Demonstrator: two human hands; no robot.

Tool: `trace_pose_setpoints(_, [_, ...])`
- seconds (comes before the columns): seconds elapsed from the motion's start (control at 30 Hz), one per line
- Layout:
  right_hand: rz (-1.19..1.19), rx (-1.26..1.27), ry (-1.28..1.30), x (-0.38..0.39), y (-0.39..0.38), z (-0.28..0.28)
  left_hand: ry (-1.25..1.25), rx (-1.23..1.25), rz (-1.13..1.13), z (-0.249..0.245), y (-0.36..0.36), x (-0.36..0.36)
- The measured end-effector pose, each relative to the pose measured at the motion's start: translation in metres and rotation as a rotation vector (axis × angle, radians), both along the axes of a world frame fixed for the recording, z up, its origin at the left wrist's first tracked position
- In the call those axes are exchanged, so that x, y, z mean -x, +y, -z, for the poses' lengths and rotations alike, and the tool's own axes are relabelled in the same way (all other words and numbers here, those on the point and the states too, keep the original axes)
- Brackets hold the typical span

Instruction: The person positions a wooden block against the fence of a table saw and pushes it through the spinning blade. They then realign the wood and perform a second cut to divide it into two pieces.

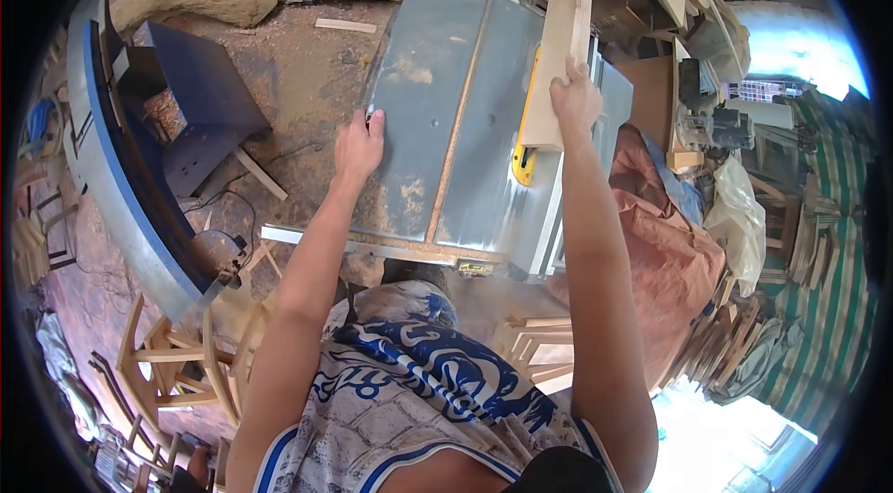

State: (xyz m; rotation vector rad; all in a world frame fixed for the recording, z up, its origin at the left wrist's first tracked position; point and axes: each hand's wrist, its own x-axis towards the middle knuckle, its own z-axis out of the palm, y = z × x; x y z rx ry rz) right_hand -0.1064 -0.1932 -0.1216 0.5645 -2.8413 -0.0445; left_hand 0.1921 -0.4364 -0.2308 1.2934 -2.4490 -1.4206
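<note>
A thick pale wooden block [556,65] lies lengthwise along the right part of a grey metal machine table [419,102]. My right hand [577,100] is wrapped over the block's right side, near its closer end. Under and beside the block shows a yellow strip [524,166] with a dark slot, next to the metal fence rails. At the table's left edge is my left hand [359,145], fingers closed and thumb on top. A small dark and pale thing shows at its thumb tip; what the fingers grip is hidden.
A blue and silver machine [139,167] stands at left. Wooden chair frames [177,358] are below it. An orange-brown cloth [665,251] hangs at right, beside a plastic bag [739,219]. Sawdust and a wood strip [345,26] lie on the floor.
</note>
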Motion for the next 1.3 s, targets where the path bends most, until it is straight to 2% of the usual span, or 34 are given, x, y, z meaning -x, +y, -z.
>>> trace_pose_setpoints(0.13, [0.005, -0.011, -0.009, -0.002, 0.001, -0.001, -0.010, -0.031, 0.005, -0.010, 0.003, -0.004])
trace_pose_setpoints(0.2, [-0.047, 0.031, 0.033, 0.000, 0.001, -0.001, 0.556, 0.630, 0.001, -0.006, 0.022, -0.023])
trace_pose_setpoints(0.23, [-0.048, 0.046, 0.045, 0.002, -0.003, -0.002, 0.612, 0.370, 0.072, -0.040, 0.045, -0.049])
trace_pose_setpoints(0.33, [-0.022, 0.021, 0.001, 0.000, 0.002, -0.003, 0.424, -0.357, 0.614, -0.063, 0.127, -0.159])
trace_pose_setpoints(0.37, [-0.025, 0.022, 0.014, 0.001, 0.001, -0.002, 0.341, -0.675, 0.853, -0.045, 0.139, -0.171])
trace_pose_setpoints(0.4, [-0.025, 0.024, 0.025, 0.000, 0.000, -0.002, 0.105, -1.003, 0.835, 0.028, 0.159, -0.194])
trace_pose_setpoints(0.43, [-0.016, 0.029, 0.009, -0.002, -0.001, -0.005, -0.176, -1.257, 0.759, 0.100, 0.179, -0.215])
trace_pose_setpoints(0.47, [-0.014, 0.034, 0.021, -0.002, 0.000, -0.006, -0.275, -1.250, 0.594, 0.158, 0.190, -0.225])
trace_pose_setpoints(0.53, [-0.039, 0.078, 0.021, 0.001, 0.001, -0.003, -0.165, -1.030, 0.238, 0.251, 0.196, -0.220])
trace_pose_setpoints(0.57, [-0.046, 0.081, 0.012, 0.001, 0.001, -0.004, -0.054, -1.012, 0.084, 0.281, 0.200, -0.210])
trace_pose_setpoints(0.63, [-0.032, 0.077, 0.011, -0.001, -0.002, -0.010, 0.227, -1.082, -0.134, 0.307, 0.215, -0.204])
trace_pose_setpoints(0.73, [-0.008, 0.105, -0.014, -0.001, -0.005, -0.017, 0.637, -1.054, -0.155, 0.312, 0.226, -0.223])
trace_pose_setpoints(0.77, [0.000, 0.105, -0.040, -0.006, 0.001, -0.016, 0.151, -1.597, -0.677, 0.308, 0.199, -0.231])
trace_pose_setpoints(0.8, [0.004, 0.117, -0.039, -0.006, 0.005, -0.014, 0.152, -1.586, -0.671, 0.297, 0.184, -0.234])
trace_pose_setpoints(0.83, [0.013, 0.098, -0.039, -0.004, 0.007, -0.012, -0.050, -1.051, 0.107, 0.281, 0.169, -0.235])
trace_pose_setpoints(0.87, [0.019, 0.085, -0.038, -0.002, 0.005, -0.013, -0.239, -0.403, 0.792, 0.261, 0.152, -0.238])
trace_pose_setpoints(0.9, [0.013, 0.112, -0.034, -0.001, 0.002, -0.018, -0.113, -0.367, 0.991, 0.233, 0.132, -0.247])
trace_pose_setpoints(0.97, [0.035, 0.110, -0.127, -0.006, 0.005, -0.024, -0.203, -0.370, 1.046, 0.167, 0.110, -0.255])
trace_pose_setpoints(1.03, [0.032, 0.132, -0.138, -0.002, 0.010, -0.025, -0.290, -0.371, 1.097, 0.065, 0.096, -0.235])
trace_pose_setpoints(1.07, [0.027, 0.125, -0.153, -0.001, 0.011, -0.026, -0.294, -0.437, 1.011, 0.008, 0.091, -0.221])
trace_pose_setpoints(1.1, [0.036, 0.116, -0.178, -0.002, 0.010, -0.030, -0.295, -0.503, 0.924, -0.027, 0.089, -0.205])
trace_pose_setpoints(1.13, [0.036, 0.133, -0.177, -0.001, 0.011, -0.032, -0.302, -0.487, 0.923, -0.043, 0.090, -0.192])
trace_pose_setpoints(1.2, [0.048, 0.127, -0.243, 0.001, 0.014, -0.034, 0.009, -0.591, 0.170, -0.064, 0.092, -0.167])
trace_pose_setpoints(1.27, [0.041, 0.137, -0.246, 0.004, 0.017, -0.033, 0.433, 0.244, 0.113, -0.073, 0.079, -0.118])
trace_pose_setpoints(1.3, [0.029, 0.130, -0.251, 0.006, 0.019, -0.031, 0.471, 0.405, 0.051, -0.065, 0.067, -0.090])
